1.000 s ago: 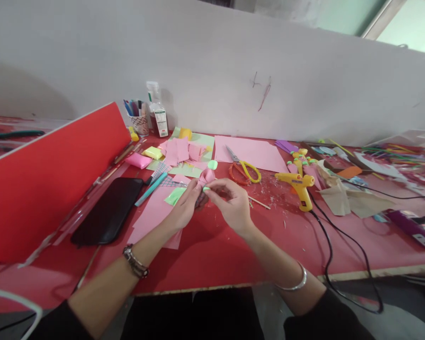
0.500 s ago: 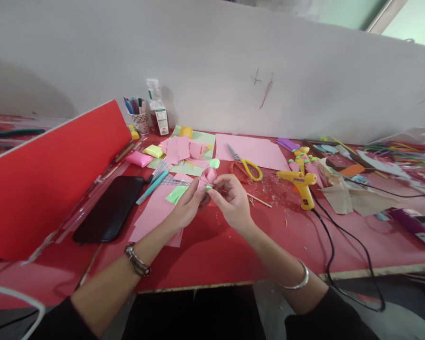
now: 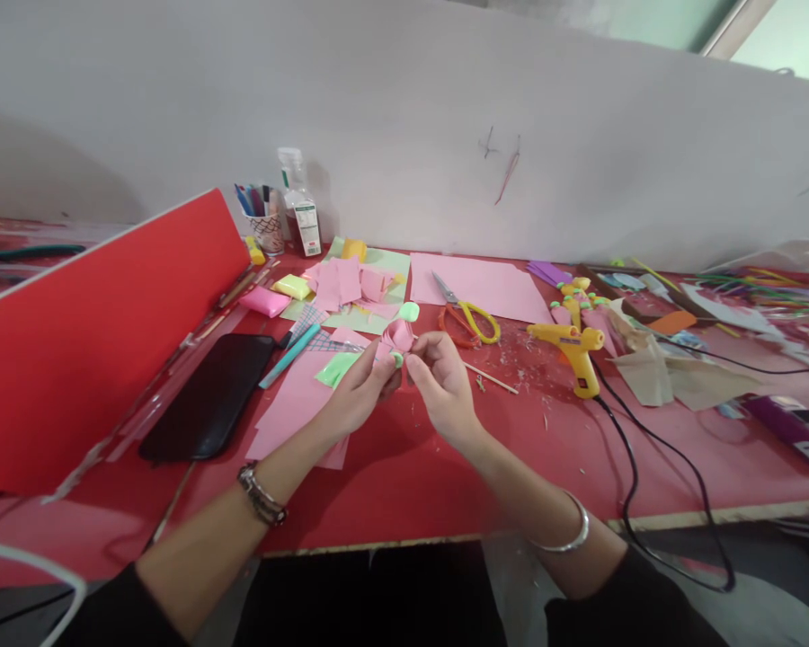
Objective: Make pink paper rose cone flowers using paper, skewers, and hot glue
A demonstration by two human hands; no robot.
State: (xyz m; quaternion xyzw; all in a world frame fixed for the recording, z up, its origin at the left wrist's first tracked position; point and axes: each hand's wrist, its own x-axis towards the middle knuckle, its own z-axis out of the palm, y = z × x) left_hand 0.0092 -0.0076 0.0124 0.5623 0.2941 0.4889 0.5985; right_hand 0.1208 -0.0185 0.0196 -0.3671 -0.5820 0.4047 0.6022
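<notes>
My left hand (image 3: 360, 388) is closed around a small rolled pink paper piece (image 3: 397, 335) above the table. A light green clay blob (image 3: 410, 312) sits at its far end, and a smaller green clay bit (image 3: 397, 358) shows at the near end. My right hand (image 3: 443, 382) is beside it on the right, thumb and fingers pinched together; whatever they hold, if anything, is hidden. Just left of my left hand lies a packet of green clay (image 3: 337, 368) on pink paper sheets (image 3: 293, 409). Scissors (image 3: 468, 314) with red and yellow handles lie beyond my right hand.
A yellow glue gun (image 3: 573, 350) with a black cord lies to the right, near similar pink pieces with green tips (image 3: 566, 310). At the left are a black case (image 3: 208, 395) and a leaning red board (image 3: 108, 341). A bottle (image 3: 303, 220) and pen cup (image 3: 266, 232) stand behind.
My right thumb has drawn slightly away from the small green clay bit, which shows more now. The pink paper piece has turned slightly in my left hand.
</notes>
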